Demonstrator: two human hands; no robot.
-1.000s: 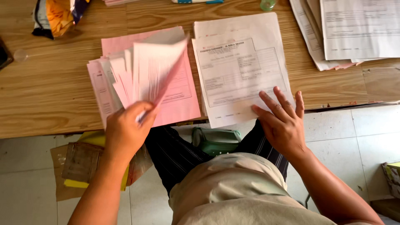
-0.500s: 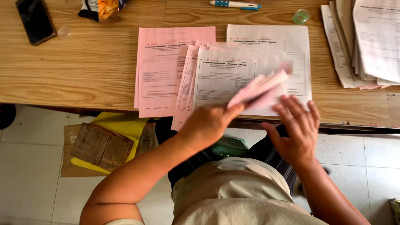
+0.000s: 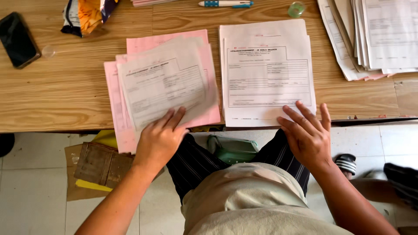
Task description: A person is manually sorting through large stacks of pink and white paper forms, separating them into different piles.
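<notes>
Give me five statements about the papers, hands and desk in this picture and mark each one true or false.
1. The left hand rests on the left stack of papers, which has pink sheets in it. True.
2. The right hand holds the pen. False: the pen lies at the far edge of the desk, and the right hand's fingertips touch the near edge of the white stack of papers.
3. A black phone lies on the desk at the far left. True.
4. The two stacks by the hands lie on the floor. False: both lie on the desk.
5. The snack bag sits between the two stacks. False: it lies at the far edge, left of them.
</notes>
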